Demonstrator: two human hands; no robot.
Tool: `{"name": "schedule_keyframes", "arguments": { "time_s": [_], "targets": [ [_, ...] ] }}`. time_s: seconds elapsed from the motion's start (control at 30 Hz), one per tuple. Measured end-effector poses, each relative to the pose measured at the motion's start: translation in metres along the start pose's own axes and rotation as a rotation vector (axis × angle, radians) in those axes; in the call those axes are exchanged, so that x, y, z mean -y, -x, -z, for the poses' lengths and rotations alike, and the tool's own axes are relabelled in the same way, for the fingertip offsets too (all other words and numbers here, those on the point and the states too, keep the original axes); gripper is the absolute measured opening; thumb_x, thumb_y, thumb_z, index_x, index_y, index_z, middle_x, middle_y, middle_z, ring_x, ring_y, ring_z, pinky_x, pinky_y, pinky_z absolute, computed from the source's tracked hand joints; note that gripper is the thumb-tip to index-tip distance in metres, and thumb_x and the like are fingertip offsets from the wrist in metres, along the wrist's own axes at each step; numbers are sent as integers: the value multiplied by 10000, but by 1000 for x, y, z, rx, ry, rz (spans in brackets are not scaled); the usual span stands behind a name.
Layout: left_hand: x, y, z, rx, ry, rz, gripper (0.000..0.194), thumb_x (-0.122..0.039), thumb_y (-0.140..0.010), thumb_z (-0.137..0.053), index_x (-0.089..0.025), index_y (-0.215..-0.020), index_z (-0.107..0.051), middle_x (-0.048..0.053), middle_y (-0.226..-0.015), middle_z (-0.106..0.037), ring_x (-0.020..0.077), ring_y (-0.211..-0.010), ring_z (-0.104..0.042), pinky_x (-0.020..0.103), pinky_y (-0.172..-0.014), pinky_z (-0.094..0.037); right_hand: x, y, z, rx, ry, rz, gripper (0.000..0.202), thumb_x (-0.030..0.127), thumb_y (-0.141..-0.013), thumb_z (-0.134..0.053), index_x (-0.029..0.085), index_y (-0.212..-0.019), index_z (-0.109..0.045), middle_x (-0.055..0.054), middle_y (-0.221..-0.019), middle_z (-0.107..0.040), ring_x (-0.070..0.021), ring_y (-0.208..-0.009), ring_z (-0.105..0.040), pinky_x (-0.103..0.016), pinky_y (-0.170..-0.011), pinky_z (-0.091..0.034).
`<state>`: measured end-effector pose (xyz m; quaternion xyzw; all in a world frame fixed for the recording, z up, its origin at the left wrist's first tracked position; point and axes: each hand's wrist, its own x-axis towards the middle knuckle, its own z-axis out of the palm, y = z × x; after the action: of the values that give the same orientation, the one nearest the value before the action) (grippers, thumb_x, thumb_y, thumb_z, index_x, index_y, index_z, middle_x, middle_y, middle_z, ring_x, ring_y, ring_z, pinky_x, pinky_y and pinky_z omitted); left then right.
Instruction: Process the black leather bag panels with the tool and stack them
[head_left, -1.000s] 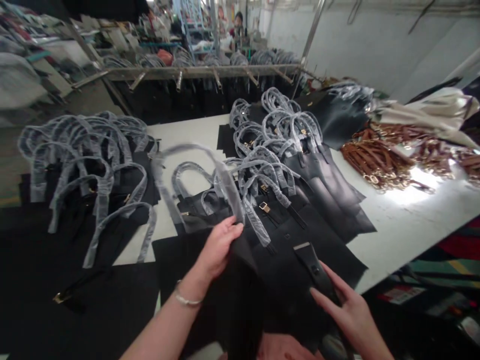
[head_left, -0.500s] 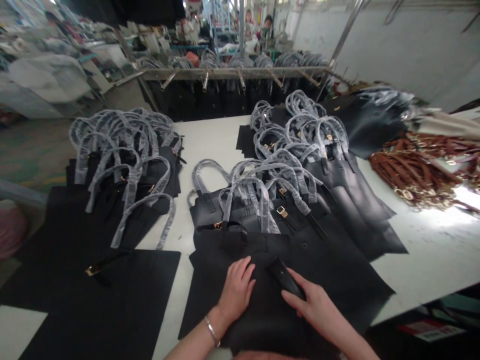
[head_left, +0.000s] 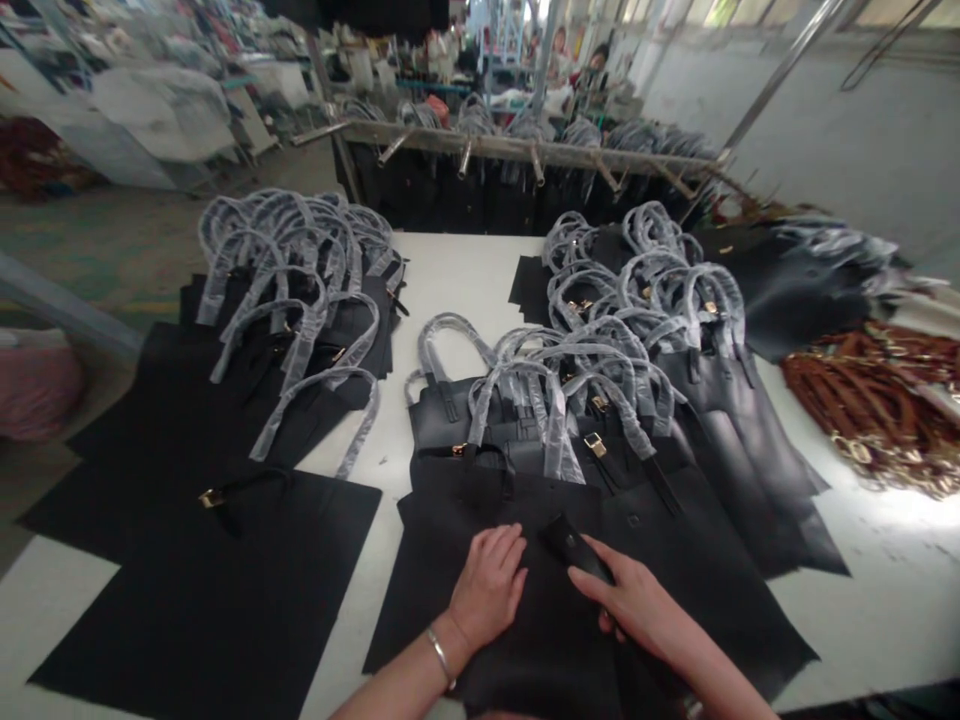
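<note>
My left hand (head_left: 491,585), a silver bangle at its wrist, lies flat on a black leather bag panel (head_left: 420,610), fingers stretched out. Just right of it, my right hand (head_left: 630,595) grips a short black leather strap (head_left: 576,550) between thumb and fingers. The strap is broad and shows a small round dot near its outer end; its lower part is hidden in my palm. Above the panel's top edge stand looped handles (head_left: 559,430) in clear plastic wrap. A thin black strap with a gold buckle (head_left: 459,450) crosses that edge.
More black bag panels (head_left: 202,600) with wrapped handles are stacked on the left of the white table (head_left: 469,265). Brown straps with gold hardware (head_left: 862,400) are piled on the right. A metal rack (head_left: 517,142) hung with bags stands behind; people are in the distance.
The camera view has turned slightly left, so the scene sits further right. Both hands keep nearly the same pose, the right still gripping the black strap.
</note>
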<state>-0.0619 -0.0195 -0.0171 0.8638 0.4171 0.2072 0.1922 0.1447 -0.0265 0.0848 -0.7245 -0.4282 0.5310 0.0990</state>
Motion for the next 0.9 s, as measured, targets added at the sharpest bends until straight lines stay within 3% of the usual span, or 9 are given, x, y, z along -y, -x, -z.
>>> {"name": "schedule_keyframes", "arguments": {
  "time_s": [0.13, 0.3, 0.53, 0.73, 0.9],
  "targets": [
    [-1, 0, 1, 6, 17, 6, 347, -171, -876, -502, -165, -1221, -529, 95, -1342, -528, 236, -1236, -456, 452, -1038, -379, 12, -7, -2, -37, 29, 14, 592, 398, -835, -541, 122, -1354, -477, 49, -447, -558, -134, -378, -552, -198, -344, -417],
    [0, 2, -4, -7, -10, -1, 363, -192, -877, -511, -153, -1238, -518, 100, -1330, -535, 250, -1215, -468, 459, -1021, -386, 32, -14, -3, -200, 17, 189, 594, 466, -842, -537, 199, -1369, -476, 52, -502, -590, -138, -463, -604, -208, -442, -482],
    [1, 6, -12, -82, 5, -29, 315, -184, -891, -489, -166, -1199, -551, 108, -1189, -611, 239, -1144, -529, 483, -1025, -375, 36, -21, -18, 17, 24, 182, 559, 411, -833, -547, 203, -1350, -499, 60, -473, -578, -118, -387, -562, -178, -353, -422],
    [2, 5, -11, -81, 13, -25, 335, -214, -885, -513, -174, -1216, -544, 102, -1195, -610, 220, -1149, -524, 462, -1034, -370, 65, -46, -34, -17, 50, 203, 609, 421, -827, -542, 148, -1368, -480, 17, -528, -642, -155, -444, -619, -218, -413, -471],
    [6, 9, -17, -60, -5, -108, 250, -176, -920, -464, -169, -1142, -578, 89, -1134, -638, 204, -1137, -537, 458, -1054, -348, 69, -30, -30, -7, 83, 257, 632, 453, -839, -530, 191, -1407, -437, 24, -563, -668, -160, -463, -630, -237, -468, -490]
  ]
}}
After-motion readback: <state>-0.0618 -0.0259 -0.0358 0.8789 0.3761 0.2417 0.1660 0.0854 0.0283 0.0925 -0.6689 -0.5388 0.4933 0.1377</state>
